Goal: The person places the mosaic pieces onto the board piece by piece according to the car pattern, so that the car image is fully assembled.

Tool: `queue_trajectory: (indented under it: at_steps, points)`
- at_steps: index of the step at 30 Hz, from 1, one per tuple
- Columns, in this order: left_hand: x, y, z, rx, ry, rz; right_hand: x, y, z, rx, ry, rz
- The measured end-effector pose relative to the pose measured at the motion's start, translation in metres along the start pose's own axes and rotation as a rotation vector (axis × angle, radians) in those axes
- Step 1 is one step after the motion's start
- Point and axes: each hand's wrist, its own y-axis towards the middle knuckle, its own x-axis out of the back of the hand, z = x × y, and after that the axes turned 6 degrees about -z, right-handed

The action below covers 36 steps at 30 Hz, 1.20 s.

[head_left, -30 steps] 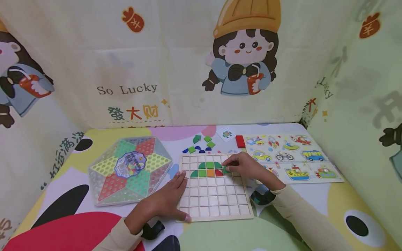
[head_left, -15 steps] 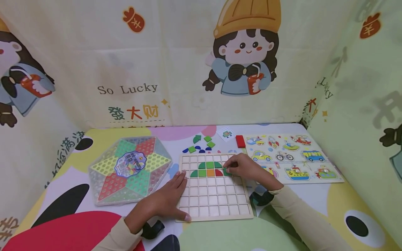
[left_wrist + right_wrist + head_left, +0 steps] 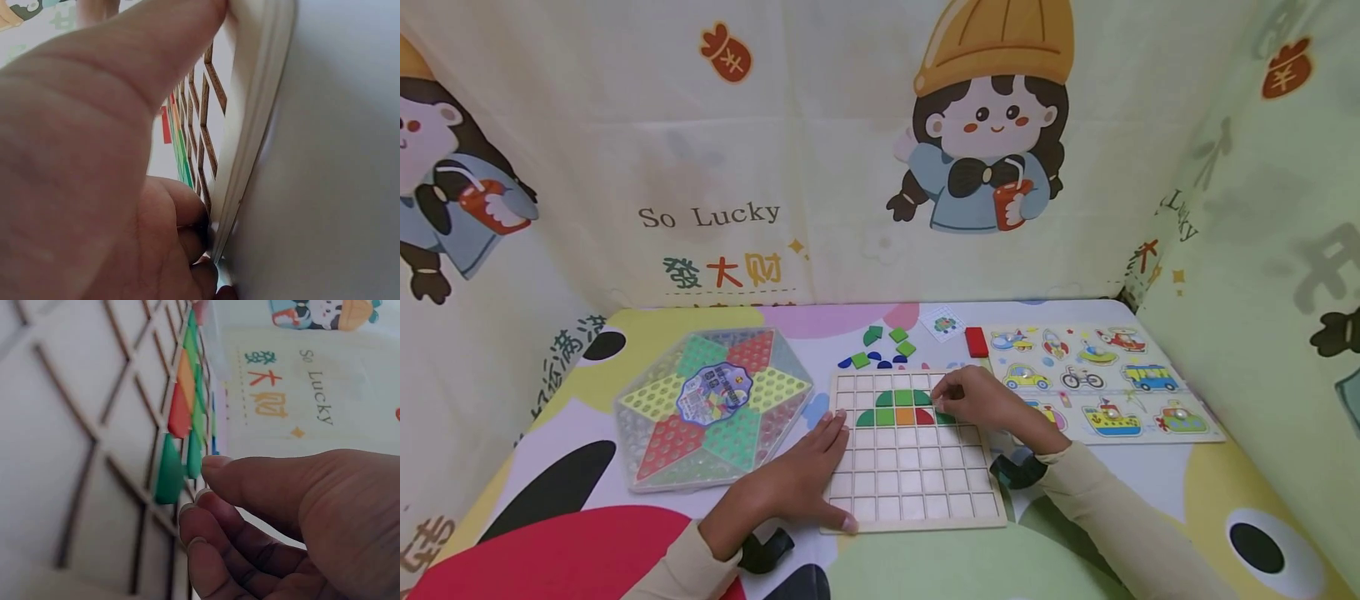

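While your left hand [image 3: 801,483] lies flat steadying the grid board [image 3: 917,492], your right hand [image 3: 973,398] fingertips seat a green tile [image 3: 170,470]; most cells beneath both hands remain unfilled.

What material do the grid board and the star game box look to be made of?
The grid board looks like pale unpainted wood with a matte finish: the left wrist view shows a light layered edge and brown, perhaps laser-cut, lines. The star game box seems clear glossy plastic, since the coloured triangles show through its lid. Neither is certain from looks alone.
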Motion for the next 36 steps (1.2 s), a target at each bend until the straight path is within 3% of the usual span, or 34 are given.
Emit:
queue_trajectory:
  at_steps: [16, 27, 36]
  points:
    - [0.000, -0.001, -0.001, -0.001, -0.002, 0.001, 0.001, 0.055, 0.004, -0.044, 0.069, -0.129]
    - [0.001, 0.000, -0.003, -0.009, -0.006, 0.006, -0.013, 0.078, 0.001, -0.074, 0.169, -0.167]
    - [0.002, 0.000, 0.000, -0.009, -0.002, 0.005, -0.032, 0.101, 0.025, -0.059, 0.193, -0.201]
